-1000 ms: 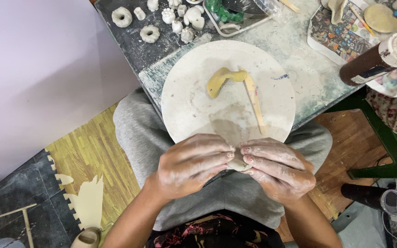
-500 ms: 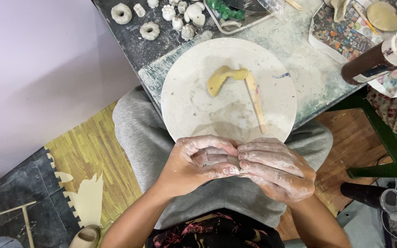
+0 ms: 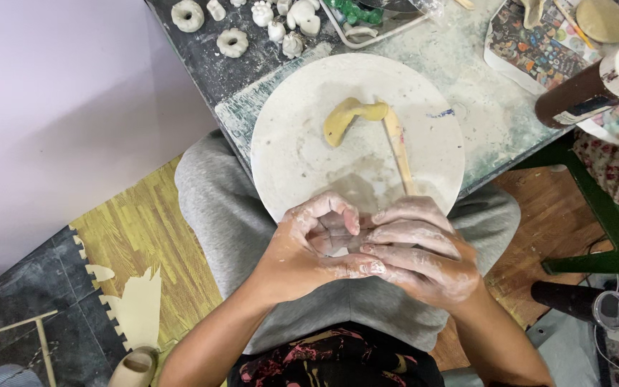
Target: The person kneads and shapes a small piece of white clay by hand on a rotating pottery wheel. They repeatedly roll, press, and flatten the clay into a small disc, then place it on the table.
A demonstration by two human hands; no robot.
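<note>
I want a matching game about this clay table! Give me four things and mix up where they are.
Things:
1. round white clay-smeared board
2. bent yellow clay strip
3. small grey clay rings
4. brown cylinder with white cap

Places:
A. far right table edge
B. on the board, beside the thin wooden stick
C. dark tabletop, upper left
D. just above both clay-covered hands

Pairs: 1-D, 2-B, 3-C, 4-A

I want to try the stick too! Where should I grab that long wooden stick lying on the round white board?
Probably the far end of the long wooden stick, coming from above. That end lies bare on the round white board, next to the curved yellow clay piece. Its near end runs toward the clay-covered right hand, so there seems less room there.
</note>
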